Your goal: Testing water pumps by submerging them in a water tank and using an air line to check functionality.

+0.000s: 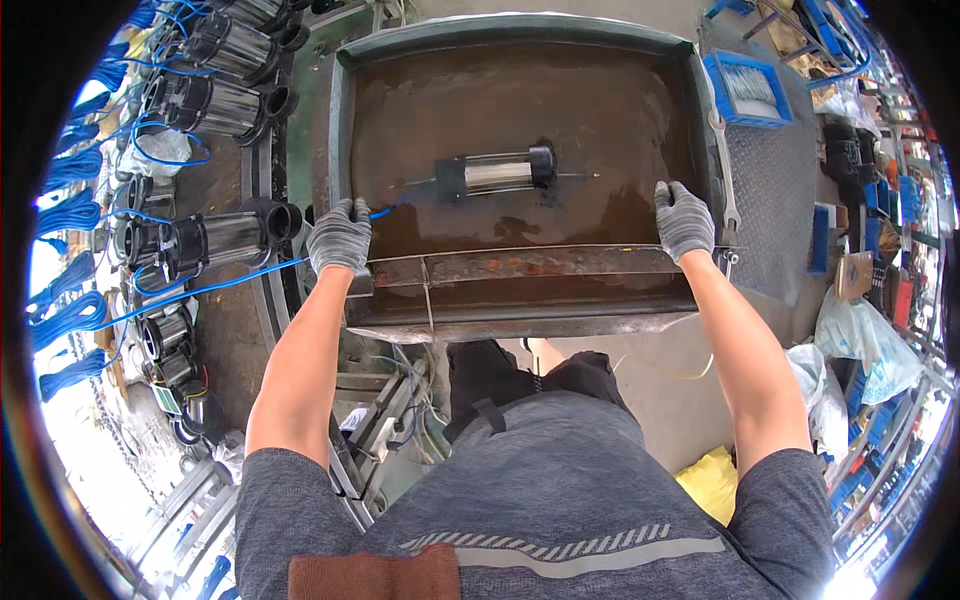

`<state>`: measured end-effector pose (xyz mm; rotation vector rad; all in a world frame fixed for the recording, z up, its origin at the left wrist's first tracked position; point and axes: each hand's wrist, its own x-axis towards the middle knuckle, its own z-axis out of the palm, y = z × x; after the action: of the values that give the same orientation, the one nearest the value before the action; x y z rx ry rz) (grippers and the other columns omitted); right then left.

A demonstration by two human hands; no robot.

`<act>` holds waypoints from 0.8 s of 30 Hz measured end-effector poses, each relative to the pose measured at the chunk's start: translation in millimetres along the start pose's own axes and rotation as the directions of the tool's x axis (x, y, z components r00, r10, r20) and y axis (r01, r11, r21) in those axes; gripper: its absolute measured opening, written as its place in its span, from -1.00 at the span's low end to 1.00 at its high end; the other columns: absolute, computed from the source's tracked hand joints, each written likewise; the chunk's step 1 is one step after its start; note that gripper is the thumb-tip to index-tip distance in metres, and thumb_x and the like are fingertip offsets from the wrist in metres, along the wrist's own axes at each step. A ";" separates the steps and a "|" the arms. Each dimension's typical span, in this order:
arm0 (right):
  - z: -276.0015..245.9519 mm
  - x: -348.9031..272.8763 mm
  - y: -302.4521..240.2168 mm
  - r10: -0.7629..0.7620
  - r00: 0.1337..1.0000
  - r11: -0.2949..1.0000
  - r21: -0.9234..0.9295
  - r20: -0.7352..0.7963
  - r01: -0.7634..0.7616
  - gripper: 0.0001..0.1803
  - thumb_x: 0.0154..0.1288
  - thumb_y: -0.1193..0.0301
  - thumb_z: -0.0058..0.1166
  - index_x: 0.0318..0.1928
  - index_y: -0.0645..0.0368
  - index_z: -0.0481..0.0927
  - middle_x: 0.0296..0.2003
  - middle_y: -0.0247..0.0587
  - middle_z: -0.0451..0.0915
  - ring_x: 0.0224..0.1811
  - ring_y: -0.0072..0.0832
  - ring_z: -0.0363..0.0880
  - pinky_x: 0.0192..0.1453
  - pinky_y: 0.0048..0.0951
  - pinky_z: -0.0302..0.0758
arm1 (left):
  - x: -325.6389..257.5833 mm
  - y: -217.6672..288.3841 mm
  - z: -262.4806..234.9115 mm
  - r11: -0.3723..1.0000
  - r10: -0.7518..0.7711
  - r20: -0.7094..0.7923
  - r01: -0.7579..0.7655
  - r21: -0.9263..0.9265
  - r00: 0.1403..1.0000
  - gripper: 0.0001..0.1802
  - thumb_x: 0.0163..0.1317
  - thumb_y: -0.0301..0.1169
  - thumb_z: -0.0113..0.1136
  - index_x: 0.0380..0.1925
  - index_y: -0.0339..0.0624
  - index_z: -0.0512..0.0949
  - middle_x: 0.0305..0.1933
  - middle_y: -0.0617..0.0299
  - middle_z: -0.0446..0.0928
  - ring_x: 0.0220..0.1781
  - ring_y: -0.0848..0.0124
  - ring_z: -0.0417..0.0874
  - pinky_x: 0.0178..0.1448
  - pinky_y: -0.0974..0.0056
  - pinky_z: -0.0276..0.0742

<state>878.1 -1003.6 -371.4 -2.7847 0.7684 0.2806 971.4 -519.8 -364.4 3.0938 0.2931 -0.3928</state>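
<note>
1. Fingers (pixel 664 192) of the left hand (pixel 340 240) and right hand (pixel 686 224) are loosely curled at the tank (pixel 516 28); any grip cannot be told.
2. A black-capped metal cylinder (pixel 498 175) is laid mid-tank.
3. Immersion is seemingly underway; watching is probably required next.

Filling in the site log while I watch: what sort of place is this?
Probably a workshop for motor or pump units: one cylindrical unit lies in a metal tank of brownish liquid, with similar units and bundled blue cables at left.
</note>
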 end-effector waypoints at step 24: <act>-0.8 2.4 1.2 -0.016 0.999 1.000 0.020 0.028 0.015 -0.50 0.56 0.01 -0.20 -0.02 0.12 0.66 -0.10 0.15 0.70 -0.01 0.12 0.65 0.11 0.08 0.55 | 1.9 -4.0 9.3 0.998 0.052 -0.073 -0.050 0.029 0.996 -0.52 0.48 0.04 -0.09 -0.12 -0.03 0.69 -0.17 -0.11 0.70 -0.08 -0.14 0.70 0.04 -0.15 0.59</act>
<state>879.6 -1006.0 -371.4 -2.7613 0.7386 0.3063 970.2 -515.8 -373.8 3.1395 0.2110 -0.2835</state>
